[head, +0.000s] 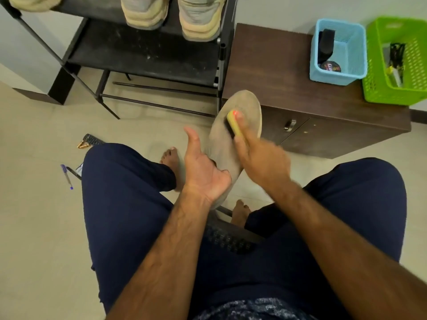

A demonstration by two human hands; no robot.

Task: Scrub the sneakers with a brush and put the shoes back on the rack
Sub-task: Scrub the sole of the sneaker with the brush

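Both forearms reach forward. The left hand point(203, 172), thumb raised, curls its fingers round the shoe point(221, 139); the right hand point(261, 158), just right of it, grips the brush point(233, 123).

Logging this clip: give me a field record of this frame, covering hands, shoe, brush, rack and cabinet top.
left hand: holds the sneaker near its heel, thumb out
sneaker: sole turned toward the camera
right hand: grips the brush
brush: yellow, bristles on the front part of the sole
rack: other sneakers stand on an upper shelf
cabinet: blue basket and green basket on top
stage: scrubbing, shoe not yet racked
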